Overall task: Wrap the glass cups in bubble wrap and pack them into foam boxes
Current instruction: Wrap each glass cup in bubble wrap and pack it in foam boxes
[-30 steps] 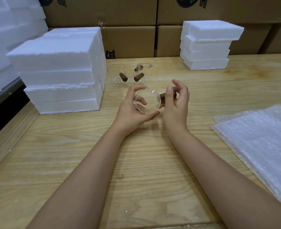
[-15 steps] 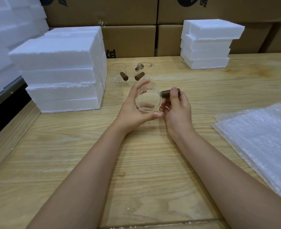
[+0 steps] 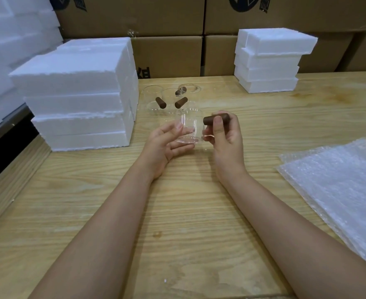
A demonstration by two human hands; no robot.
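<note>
**Cup in hand, wrap not yet begun**

Wrapping has not started. The right hand (image 3: 225, 134) is clamped on the brown wooden handle (image 3: 215, 119) of a clear glass cup (image 3: 189, 126), while the left hand (image 3: 167, 143) cradles its base with fingers apart. Right of the grip lies the stack of clear bubble-wrap sheets (image 3: 339, 186): likely the next destination. Beyond, more glass cups (image 3: 169, 98) and white foam boxes (image 3: 78, 93) wait on the pale wooden surface (image 3: 177, 212).

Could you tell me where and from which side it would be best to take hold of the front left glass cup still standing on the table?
Probably by its brown handle. The cup stands upright close beside the left foam stack, so its left side is crowded, while the handle sticks out toward the person. Come in from the near side and close the fingers around that stub; the clear wall looks slippery and harder to judge.
</note>
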